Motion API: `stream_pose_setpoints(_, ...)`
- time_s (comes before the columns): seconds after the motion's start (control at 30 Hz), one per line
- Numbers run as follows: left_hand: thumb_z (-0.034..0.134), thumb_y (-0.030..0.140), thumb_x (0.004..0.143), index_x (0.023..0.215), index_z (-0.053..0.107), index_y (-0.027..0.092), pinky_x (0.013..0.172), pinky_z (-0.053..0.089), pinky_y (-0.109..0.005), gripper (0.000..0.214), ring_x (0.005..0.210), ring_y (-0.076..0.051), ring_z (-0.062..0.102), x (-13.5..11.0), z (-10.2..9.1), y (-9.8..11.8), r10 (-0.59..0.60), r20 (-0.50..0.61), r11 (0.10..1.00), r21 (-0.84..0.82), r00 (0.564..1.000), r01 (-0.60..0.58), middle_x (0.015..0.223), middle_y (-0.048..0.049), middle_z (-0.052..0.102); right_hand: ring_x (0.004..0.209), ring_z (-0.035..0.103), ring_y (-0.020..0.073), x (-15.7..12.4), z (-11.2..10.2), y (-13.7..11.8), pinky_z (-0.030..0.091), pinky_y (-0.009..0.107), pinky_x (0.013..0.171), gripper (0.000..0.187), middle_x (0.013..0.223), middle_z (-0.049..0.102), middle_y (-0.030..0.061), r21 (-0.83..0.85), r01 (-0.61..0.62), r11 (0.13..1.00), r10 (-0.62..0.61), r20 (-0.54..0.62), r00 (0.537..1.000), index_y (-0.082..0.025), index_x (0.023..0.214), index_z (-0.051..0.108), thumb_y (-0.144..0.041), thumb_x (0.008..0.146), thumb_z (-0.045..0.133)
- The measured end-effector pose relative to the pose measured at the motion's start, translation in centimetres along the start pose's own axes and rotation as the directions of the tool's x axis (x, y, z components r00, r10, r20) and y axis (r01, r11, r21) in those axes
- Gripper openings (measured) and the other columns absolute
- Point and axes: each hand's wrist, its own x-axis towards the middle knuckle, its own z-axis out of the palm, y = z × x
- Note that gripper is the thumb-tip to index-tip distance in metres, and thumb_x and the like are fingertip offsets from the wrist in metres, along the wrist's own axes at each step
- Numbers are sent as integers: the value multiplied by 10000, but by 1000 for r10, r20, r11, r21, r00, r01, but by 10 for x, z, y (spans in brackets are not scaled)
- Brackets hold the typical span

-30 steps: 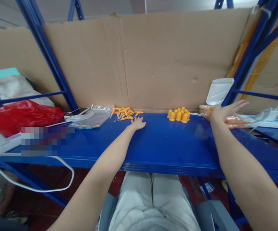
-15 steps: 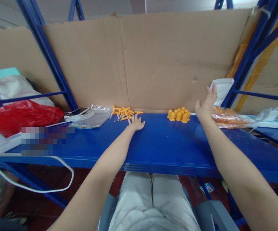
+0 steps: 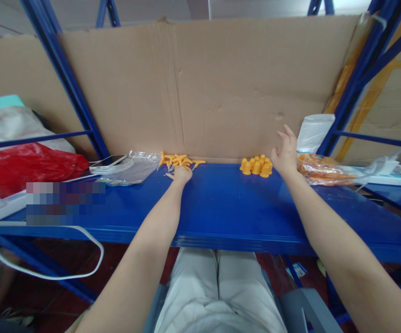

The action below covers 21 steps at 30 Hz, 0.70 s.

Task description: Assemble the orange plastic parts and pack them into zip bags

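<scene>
Several orange T-shaped handles with silvery spiral ends, like small corkscrews (image 3: 179,160), lie heaped at the back of the blue shelf. My left hand (image 3: 182,175) is at the front of this heap, palm down. Its fingers are largely hidden or blurred among the pieces, so I cannot tell whether they hold one. My right hand (image 3: 286,151) is raised over the shelf with its fingers apart and nothing in it. Just left of it stands a cluster of small orange cup-shaped caps (image 3: 256,165).
A cardboard sheet (image 3: 242,88) backs the blue shelf (image 3: 221,208). Clear plastic bags (image 3: 141,169) and a phone (image 3: 109,160) lie left, near a red bag (image 3: 30,169). A bag of orange pieces (image 3: 325,169) and a white packet (image 3: 315,133) sit right. A white cable (image 3: 82,276) hangs over the front edge.
My left hand has moved left onto the corkscrew heap, and its spread fingers no longer show clearly. My right hand has shifted left, away from the white packet, towards the caps.
</scene>
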Motion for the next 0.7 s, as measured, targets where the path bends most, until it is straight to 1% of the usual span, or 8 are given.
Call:
stream_pose_setpoints(0.1, 523, 130, 809, 1089, 716, 168, 1032, 412, -611, 342, 1265, -367, 542, 1, -4, 3, -75, -53, 995, -71, 996, 71, 1242, -170, 669, 1406, 337, 314, -1, 1, 3, 290, 584, 1122, 587, 1492, 367, 177, -10, -25, 1000, 25, -3, 1000, -167, 1339, 431, -116, 754, 430)
stream_pose_setpoints(0.2, 493, 90, 828, 1130, 696, 123, 999, 483, -459, 366, 1191, -313, 605, -1, -9, 10, 37, -148, 993, -104, 988, -53, 1187, -183, 687, 1342, 418, 296, -1, 2, 5, 344, 528, 1102, 521, 1396, 464, 186, -14, -68, 998, 68, -2, 998, -147, 1280, 481, -116, 764, 416)
stream_pose_setpoints(0.27, 484, 99, 844, 1128, 691, 98, 969, 501, -407, 350, 1137, -299, 632, -2, -10, 17, 100, -180, 989, -86, 979, -117, 1153, -192, 694, 1253, 498, 288, 0, 3, 5, 394, 491, 1060, 466, 1284, 542, 188, -23, -122, 992, 122, 19, 992, -140, 1229, 517, -120, 777, 408)
stream_pose_setpoints(0.4, 487, 106, 848, 1042, 721, 83, 964, 489, -344, 304, 1105, -276, 642, -12, -6, 34, 251, -136, 966, -26, 958, -257, 1118, -183, 702, 1074, 593, 295, 2, 5, 1, 460, 451, 960, 332, 1096, 627, 184, -109, -249, 962, 263, 144, 954, -135, 1098, 588, -160, 802, 440)
stream_pose_setpoints(0.5, 504, 111, 839, 901, 761, 100, 913, 494, -300, 265, 997, -245, 678, -22, 1, 46, 379, 25, 925, -22, 925, -378, 967, -143, 738, 1018, 628, 296, 1, 4, -4, 493, 412, 893, 269, 1042, 664, 183, -222, -317, 922, 378, 334, 863, -129, 1040, 625, -203, 826, 479)
stream_pose_setpoints(0.6, 512, 128, 837, 800, 769, 115, 850, 510, -305, 260, 849, -224, 693, -28, 7, 52, 490, 203, 870, -53, 848, -490, 820, -101, 746, 1043, 647, 294, 0, 2, -8, 506, 365, 863, 293, 1067, 688, 187, -350, -326, 878, 468, 493, 733, -113, 1082, 645, -242, 851, 517)
stream_pose_setpoints(0.63, 514, 130, 837, 802, 771, 118, 845, 514, -308, 260, 831, -220, 691, -28, 8, 52, 512, 223, 857, -67, 830, -511, 810, -94, 747, 1056, 650, 294, -1, 2, -8, 506, 352, 860, 312, 1085, 692, 188, -381, -314, 870, 484, 528, 698, -108, 1106, 646, -252, 855, 531)
stream_pose_setpoints(0.7, 510, 101, 822, 877, 778, 130, 877, 512, -303, 274, 876, -210, 690, -25, 10, 50, 540, 193, 841, -89, 819, -533, 884, -88, 754, 1072, 656, 296, -2, 2, -9, 507, 335, 850, 344, 1114, 696, 188, -423, -284, 860, 498, 578, 647, -105, 1142, 647, -272, 856, 555)
